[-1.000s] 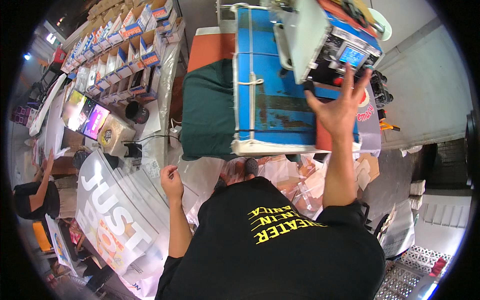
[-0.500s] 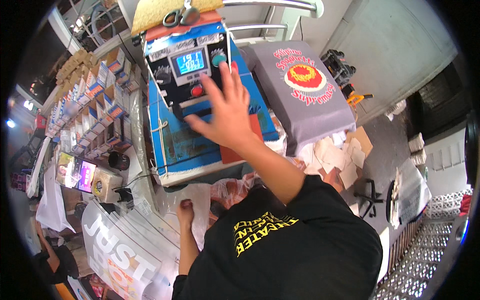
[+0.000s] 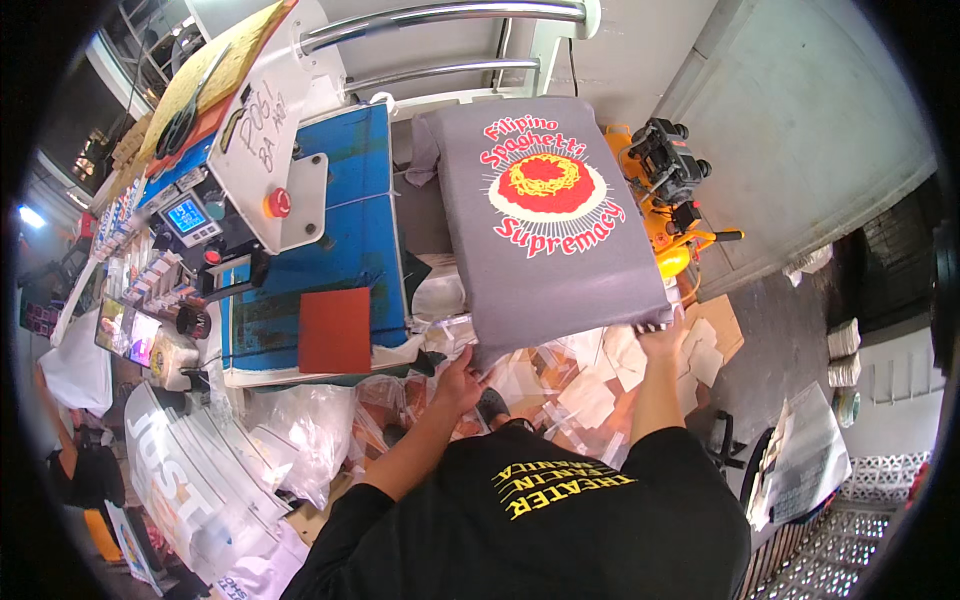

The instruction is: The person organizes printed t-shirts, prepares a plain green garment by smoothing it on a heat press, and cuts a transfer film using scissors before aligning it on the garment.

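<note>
A grey T-shirt (image 3: 560,290) with a red, white and yellow noodle-plate print lies stretched over a flat bed in front of me. At its near left corner, my left hand (image 3: 458,390) has its fingers closed on the hem. My right hand (image 3: 660,342) grips the hem at the near right corner, with its fingertips curled against the cloth. To the left stands a heat press head (image 3: 262,150) with a red knob button, a small lit display (image 3: 186,217) and a handle, over a blue bed (image 3: 345,250).
A red-brown square sheet (image 3: 335,330) lies on the blue bed. Scissors (image 3: 180,130) rest on top of the press. Behind the shirt run metal rails (image 3: 440,25). A yellow and black machine (image 3: 670,180) stands right. Paper sheets (image 3: 590,395) and plastic (image 3: 310,430) litter the floor below.
My right hand has left the press controls and moved to the shirt's hem. My left hand has come up from my side to the hem. The view has turned rightward.
</note>
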